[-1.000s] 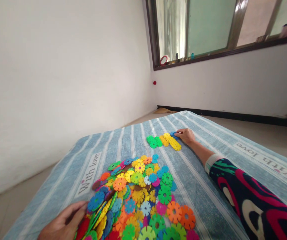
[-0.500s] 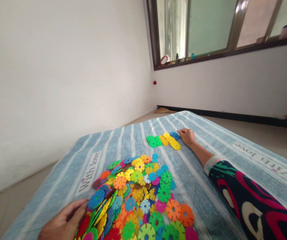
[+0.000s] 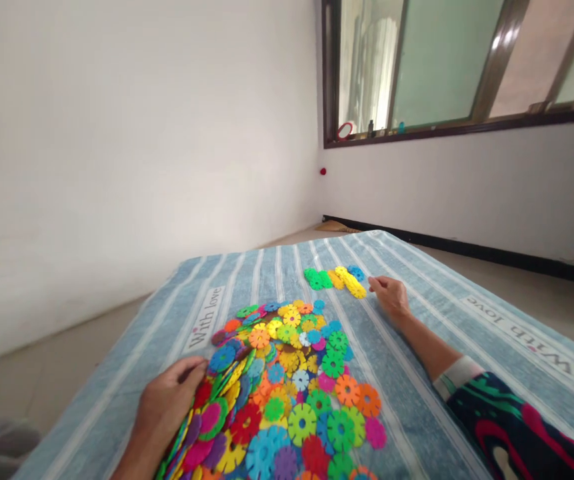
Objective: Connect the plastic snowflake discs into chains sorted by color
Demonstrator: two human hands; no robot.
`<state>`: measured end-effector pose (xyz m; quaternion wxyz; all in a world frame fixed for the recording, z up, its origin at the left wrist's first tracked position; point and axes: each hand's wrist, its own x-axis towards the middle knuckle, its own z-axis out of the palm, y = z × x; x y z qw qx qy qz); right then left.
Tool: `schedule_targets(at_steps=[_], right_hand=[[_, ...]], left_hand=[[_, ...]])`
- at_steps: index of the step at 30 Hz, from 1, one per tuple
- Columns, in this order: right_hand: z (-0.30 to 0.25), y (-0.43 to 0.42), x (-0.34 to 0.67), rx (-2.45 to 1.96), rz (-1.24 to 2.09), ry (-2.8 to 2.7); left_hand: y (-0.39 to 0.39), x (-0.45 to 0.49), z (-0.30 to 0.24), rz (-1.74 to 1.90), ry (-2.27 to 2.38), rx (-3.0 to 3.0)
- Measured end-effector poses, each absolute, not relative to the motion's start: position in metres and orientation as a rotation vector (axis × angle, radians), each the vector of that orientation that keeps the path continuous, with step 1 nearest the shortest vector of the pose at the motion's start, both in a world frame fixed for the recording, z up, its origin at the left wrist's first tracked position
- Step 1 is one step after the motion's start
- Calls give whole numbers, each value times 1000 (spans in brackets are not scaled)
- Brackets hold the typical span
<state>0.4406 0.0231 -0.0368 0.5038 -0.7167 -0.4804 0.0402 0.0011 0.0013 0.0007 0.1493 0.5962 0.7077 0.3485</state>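
A large heap of colourful slotted plastic discs (image 3: 291, 387), shaped like snowflakes or flowers, lies on a striped bedsheet. My left hand (image 3: 169, 397) rests at the heap's left edge with fingers curled; anything in them is hidden. Farther off, my right hand (image 3: 391, 297) has its fingertips pressed together, and no disc shows in them. Just left of it lies a row of sorted discs: blue discs (image 3: 355, 273), a slanting line of yellow discs (image 3: 351, 283), darker yellow discs (image 3: 335, 279) and green discs (image 3: 317, 279). A small gap separates my right fingertips from the blue ones.
The blue striped sheet (image 3: 247, 280) bears "With love" lettering on both sides. Its far edge ends before the white wall (image 3: 141, 133). A window (image 3: 431, 73) with small items on its sill is at the upper right.
My right hand has drawn back from the blue discs, toward the right and nearer to me. The whole view has shifted, so more of my left hand and wrist shows beside the heap.
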Motion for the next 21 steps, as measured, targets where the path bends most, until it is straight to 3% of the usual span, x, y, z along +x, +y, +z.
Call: schedule_targets(at_steps=[13, 21], right_hand=[[-20, -83, 342, -1447, 402, -1425], [-35, -124, 314, -1365, 343, -1632]], left_hand=[[0, 4, -18, 992, 1967, 1857], [0, 4, -21, 1008, 1951, 1866]])
